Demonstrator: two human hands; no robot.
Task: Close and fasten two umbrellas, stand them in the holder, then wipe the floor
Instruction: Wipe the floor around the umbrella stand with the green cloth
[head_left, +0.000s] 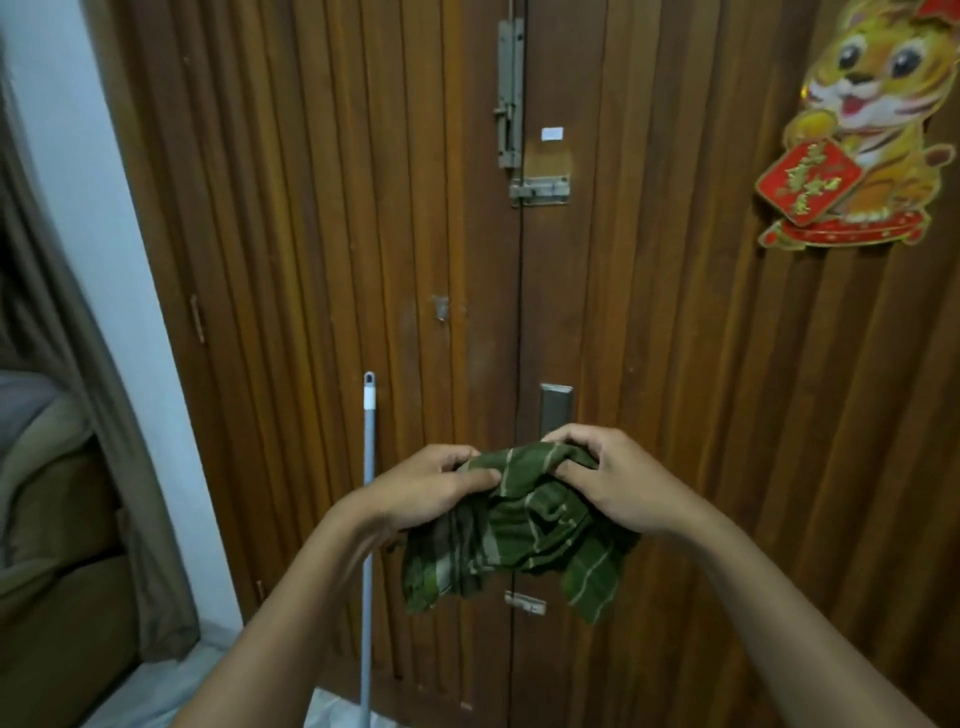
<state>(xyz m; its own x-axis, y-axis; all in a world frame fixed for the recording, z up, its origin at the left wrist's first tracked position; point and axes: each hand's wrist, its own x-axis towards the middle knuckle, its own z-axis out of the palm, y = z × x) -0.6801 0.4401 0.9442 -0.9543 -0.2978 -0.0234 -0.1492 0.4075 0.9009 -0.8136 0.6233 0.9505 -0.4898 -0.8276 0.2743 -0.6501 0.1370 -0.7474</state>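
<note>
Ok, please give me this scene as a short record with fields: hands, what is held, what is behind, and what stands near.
left hand: shut on the cloth's upper left edge
right hand: shut on the cloth's upper right edge
green cloth: striped, crumpled, hanging between both hands
wooden door: closed, directly ahead
pole: grey, leaning against the door
tiger decoration: on the door, upper right
umbrellas: not visible

Slatted wooden double door (649, 338), white wall (104, 208)

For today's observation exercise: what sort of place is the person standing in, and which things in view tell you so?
Probably a home's entryway: a slatted wooden double door with metal bolts, a tiger decoration stuck on it, and a sofa at the left edge.
</note>
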